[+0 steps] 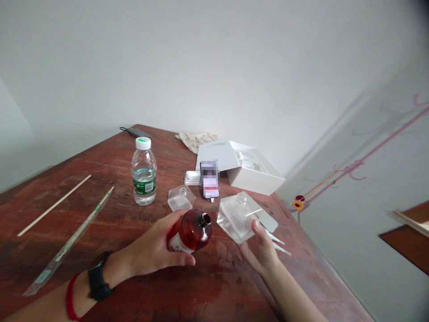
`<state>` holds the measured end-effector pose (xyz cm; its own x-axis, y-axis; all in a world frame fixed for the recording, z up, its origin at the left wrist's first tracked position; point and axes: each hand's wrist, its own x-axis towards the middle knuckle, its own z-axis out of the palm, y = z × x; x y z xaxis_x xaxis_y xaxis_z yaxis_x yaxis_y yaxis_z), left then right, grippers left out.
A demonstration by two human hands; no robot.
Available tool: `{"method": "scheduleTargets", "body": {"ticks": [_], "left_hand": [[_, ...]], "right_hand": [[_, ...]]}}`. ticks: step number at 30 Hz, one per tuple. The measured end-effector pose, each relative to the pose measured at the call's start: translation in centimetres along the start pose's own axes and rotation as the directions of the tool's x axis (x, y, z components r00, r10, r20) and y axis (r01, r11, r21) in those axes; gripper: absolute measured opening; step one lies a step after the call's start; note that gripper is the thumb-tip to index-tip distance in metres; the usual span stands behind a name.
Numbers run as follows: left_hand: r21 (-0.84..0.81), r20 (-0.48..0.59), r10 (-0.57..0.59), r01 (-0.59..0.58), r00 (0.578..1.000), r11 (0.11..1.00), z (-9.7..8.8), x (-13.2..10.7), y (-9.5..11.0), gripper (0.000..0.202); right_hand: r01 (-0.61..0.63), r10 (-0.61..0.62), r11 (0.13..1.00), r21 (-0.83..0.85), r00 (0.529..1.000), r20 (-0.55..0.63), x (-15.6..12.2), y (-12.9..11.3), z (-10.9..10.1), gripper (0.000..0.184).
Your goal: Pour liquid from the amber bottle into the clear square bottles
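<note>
Wrapped around an uncapped brown glass bottle (196, 235) with a white label is my left hand (161, 241). The bottle leans to the right, its open mouth toward the other hand. In my right hand (259, 248) is a clear, faceted glass bottle (236, 217), held tilted with the thumb on its side. A small gap separates the two bottles. Just behind the brown bottle stands a smaller clear faceted container (181, 199). Beneath and behind my right hand lie a pale flat sheet (266, 214) and white thin-tipped droppers (283, 248).
A water bottle (144, 174) with a green label stands left of centre. One bare wooden stick (55, 205) and a wrapped chopstick pair (83, 226) lie at left. Behind are a phone (210, 181), an opened white box (256, 179), a cloth (196, 141) and a dark flat device (139, 133).
</note>
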<state>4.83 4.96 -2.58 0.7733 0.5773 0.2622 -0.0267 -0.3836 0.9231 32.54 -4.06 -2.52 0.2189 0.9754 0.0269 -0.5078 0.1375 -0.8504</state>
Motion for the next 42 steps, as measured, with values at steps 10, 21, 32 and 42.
{"method": "scheduleTargets", "body": {"ticks": [10,21,32,42], "left_hand": [[-0.017,-0.016,0.018,-0.019,1.0,1.0,0.1,0.0,-0.2,0.09],[-0.038,0.0,0.008,-0.008,1.0,0.999,0.1,0.0,0.0,0.091],[-0.039,-0.009,0.008,-0.008,1.0,0.999,0.1,0.1,0.0,0.092],[-0.017,-0.002,0.014,-0.014,1.0,1.0,0.0,0.1,0.1,0.091]], "right_hand": [[-0.068,0.079,0.99,-0.121,0.993,0.09,-0.3,-0.5,-0.1,0.094],[-0.034,0.043,0.996,-0.085,0.994,0.099,-0.6,-0.6,0.8,0.091],[-0.056,0.062,0.995,-0.079,0.994,0.088,-0.4,-0.3,-0.3,0.097],[-0.045,0.057,0.993,-0.111,0.993,0.105,-0.4,-0.6,0.1,0.087]]}}
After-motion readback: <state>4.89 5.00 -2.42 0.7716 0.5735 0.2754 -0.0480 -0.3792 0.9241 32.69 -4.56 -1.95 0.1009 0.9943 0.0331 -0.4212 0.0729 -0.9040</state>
